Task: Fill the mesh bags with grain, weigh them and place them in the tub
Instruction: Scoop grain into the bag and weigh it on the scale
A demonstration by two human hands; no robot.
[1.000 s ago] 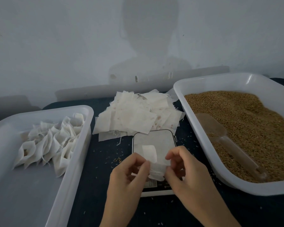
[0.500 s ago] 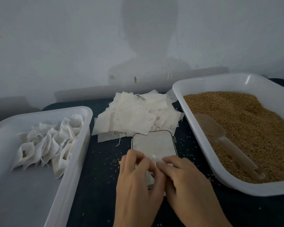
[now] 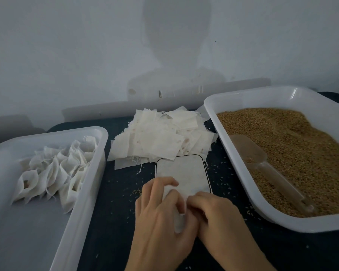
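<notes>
I've got both hands down low at the front of the dark table (image 3: 110,227), pressed close together over one white mesh bag (image 3: 179,222). Left hand (image 3: 160,218) has its fingers curled round the bag's top and side; right hand (image 3: 215,214) pinches the bag's edge, fingertips tucked against the left — neither hand is slack. The bag sits just at the near edge of the scale (image 3: 182,173), whose lower part my hands hide.

Right side: big white tub (image 3: 243,98) full of brown grain (image 3: 294,153), a clear scoop (image 3: 266,167) lying in it, handle toward me. Left side: second tub (image 3: 86,188) with filled bags (image 3: 53,173) clustered at its far end — its near end runs out of view. Behind the scale, a loose pile of flat empty bags (image 3: 159,139), front edge overlapping the scale's top corner. Stray grains (image 3: 137,191) dot the table. How much grain is in the held bag, I can't make out.
</notes>
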